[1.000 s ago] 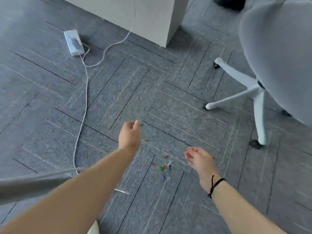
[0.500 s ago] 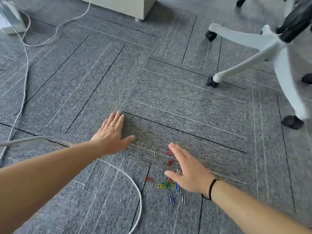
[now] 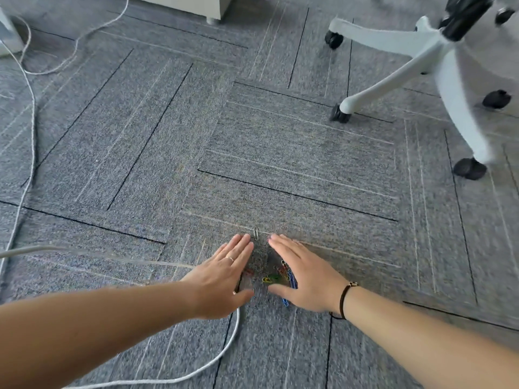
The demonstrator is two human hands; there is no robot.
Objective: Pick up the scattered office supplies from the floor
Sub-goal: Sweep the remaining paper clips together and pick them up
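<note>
A small pile of coloured paper clips lies on the grey carpet between my two hands. My left hand lies flat on the floor with straight fingers, just left of the pile. On the right side of the pile rests my right hand, also flat, partly covering some clips. The fingertips of both hands angle toward each other. A single silver paper clip sits just beyond the fingertips. One blue clip pokes out under my right thumb.
A white cable loops across the carpet under my left arm and runs up the left side. A white office chair base with black castors stands at the upper right. A pale cabinet foot is at the top.
Both hands have slid inward across the carpet, my left hand moving right the most, so the clips now lie bunched between them. The camera has dropped closer to the floor.
</note>
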